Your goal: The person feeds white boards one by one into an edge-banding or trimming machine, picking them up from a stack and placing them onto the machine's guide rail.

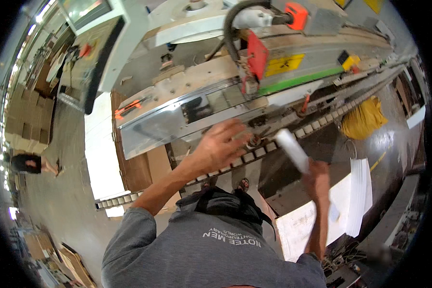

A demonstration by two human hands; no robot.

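My right hand [316,174] is wrapped round a short white strip [292,150], blurred by motion, that points up and away toward the machine. The strip's lower end is hidden in the hand. Over the near edge of the machine, my left hand [221,148] reaches forward with its fingers apart and nothing visible in them. Just below its fingers runs a chain of pale pads [260,152]. Beyond that hand lies the shiny metal table [153,132] of the machine, with a red guard [257,54] standing farther back.
A green rail [302,81] and a dark hose [229,33] are on the machine. White boards [360,197] stand at the right, near a yellow bag [365,118]. Left are a white panel stack [98,149] and cartons [31,117]; another person [28,163] is at far left.
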